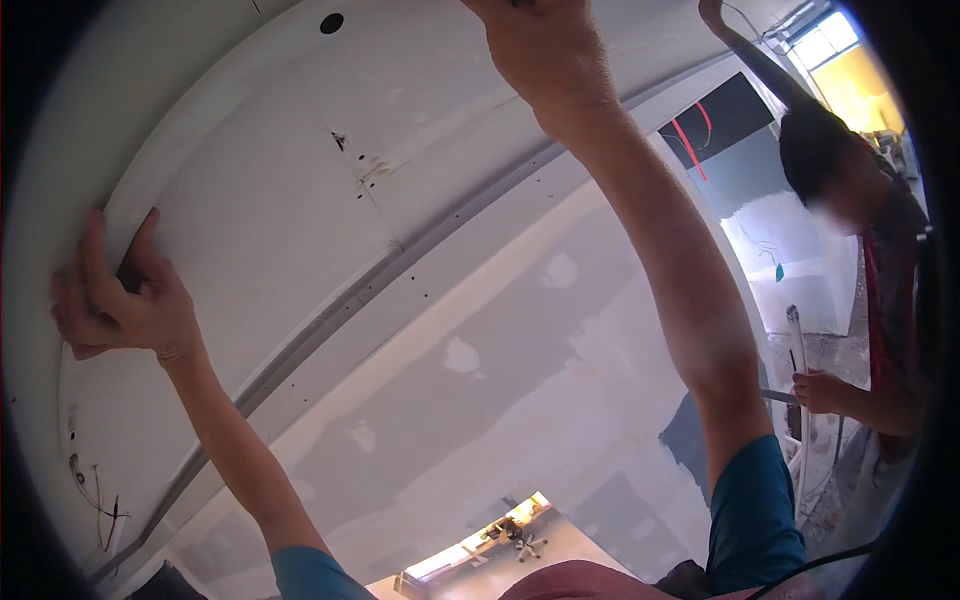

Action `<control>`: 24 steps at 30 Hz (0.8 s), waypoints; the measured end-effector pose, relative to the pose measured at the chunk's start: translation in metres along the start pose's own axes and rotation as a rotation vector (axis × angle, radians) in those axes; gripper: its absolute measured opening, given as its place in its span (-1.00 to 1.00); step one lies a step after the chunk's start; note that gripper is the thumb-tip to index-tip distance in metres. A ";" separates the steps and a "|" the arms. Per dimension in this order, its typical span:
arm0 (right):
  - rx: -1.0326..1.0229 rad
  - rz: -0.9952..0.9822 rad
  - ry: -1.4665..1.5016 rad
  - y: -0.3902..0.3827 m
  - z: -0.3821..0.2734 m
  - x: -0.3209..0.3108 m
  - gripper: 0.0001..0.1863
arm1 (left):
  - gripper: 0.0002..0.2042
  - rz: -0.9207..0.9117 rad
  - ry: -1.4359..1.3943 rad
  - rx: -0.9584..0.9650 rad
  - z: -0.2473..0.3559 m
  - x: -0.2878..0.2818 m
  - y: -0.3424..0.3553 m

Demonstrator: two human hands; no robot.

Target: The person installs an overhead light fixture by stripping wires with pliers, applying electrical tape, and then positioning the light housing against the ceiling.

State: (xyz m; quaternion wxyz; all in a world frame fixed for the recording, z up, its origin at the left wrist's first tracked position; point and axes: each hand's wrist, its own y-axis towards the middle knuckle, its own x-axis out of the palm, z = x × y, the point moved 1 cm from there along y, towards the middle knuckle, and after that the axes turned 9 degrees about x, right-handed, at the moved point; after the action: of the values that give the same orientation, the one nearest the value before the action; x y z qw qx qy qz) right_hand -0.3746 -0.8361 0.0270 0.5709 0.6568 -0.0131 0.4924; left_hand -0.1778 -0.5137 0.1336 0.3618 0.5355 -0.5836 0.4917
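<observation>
Overhead spans a white ceiling panel [250, 200] with a long, curved white strip [200, 110] along its far-left side. My left hand [125, 300] is raised to this strip, its index finger and thumb on either side and the other fingers curled. A dark patch shows between thumb and fingers; whether it is a held thing or a hole I cannot make out. My right hand [550, 55] reaches up at the top edge of the view, near the ceiling. Its fingers are mostly cut off, so their hold is hidden.
A round hole [332, 23] opens in the ceiling, and loose wires [100, 505] hang at lower left. A grey rail [330, 320] crosses diagonally below the panel. A patched wall [480, 370] stands beyond. At right, another person [850, 190] raises one arm and holds a pale pole [797, 370].
</observation>
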 end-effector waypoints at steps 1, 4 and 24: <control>-0.008 -0.008 0.013 0.000 0.001 -0.001 -0.81 | -0.47 0.010 0.001 0.006 0.001 -0.001 -0.001; 0.000 -0.013 0.013 -0.002 0.000 -0.003 -0.79 | -0.51 -0.081 0.096 0.027 0.002 -0.007 -0.001; -0.235 -0.072 -0.047 -0.048 -0.029 0.009 -0.81 | -0.51 -0.050 0.027 0.044 -0.001 -0.009 0.002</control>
State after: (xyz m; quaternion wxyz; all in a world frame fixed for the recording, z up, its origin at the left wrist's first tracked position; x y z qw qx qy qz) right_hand -0.3600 -0.7920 -0.0064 0.6609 0.5967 -0.0607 0.4512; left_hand -0.1784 -0.5105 0.1253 0.3700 0.5510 -0.5543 0.5023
